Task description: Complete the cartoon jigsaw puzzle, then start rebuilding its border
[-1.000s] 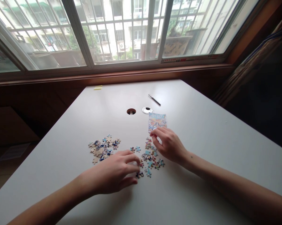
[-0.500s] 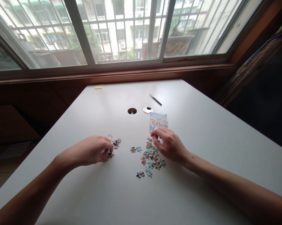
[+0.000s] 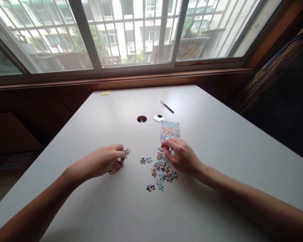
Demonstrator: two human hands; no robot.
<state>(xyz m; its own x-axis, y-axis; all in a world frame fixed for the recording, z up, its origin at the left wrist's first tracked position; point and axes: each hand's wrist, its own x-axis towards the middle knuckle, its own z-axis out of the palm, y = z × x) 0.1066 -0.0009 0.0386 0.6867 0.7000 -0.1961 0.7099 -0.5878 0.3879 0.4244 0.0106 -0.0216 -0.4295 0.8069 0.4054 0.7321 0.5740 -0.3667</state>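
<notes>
My left hand (image 3: pixel 111 159) bends down over a small pile of jigsaw puzzle pieces (image 3: pixel 126 152), covering much of it. Its fingers are curled among the pieces, and whatever lies between the tips is hidden. My right hand (image 3: pixel 180 155) rests at the upper right side of a larger heap of puzzle pieces (image 3: pixel 161 166). Its thumb and fingers are drawn together, and anything in them is too small to make out. Two joined-looking pieces (image 3: pixel 145 160) lie between the piles. Nearer me are a dark-edged piece (image 3: pixel 150 187) and a light blue piece (image 3: pixel 159 184).
A colourful picture card (image 3: pixel 170 129) lies just beyond my right hand. Behind it are a round metal cover (image 3: pixel 159 118), a cable hole (image 3: pixel 142 119) and a pen (image 3: pixel 166 106). A yellow strip (image 3: pixel 106 92) is at the far edge of the white table (image 3: pixel 121 208).
My left hand has shifted slightly right and away from me across its pile, uncovering pieces near its wrist side. My right hand has hardly moved.
</notes>
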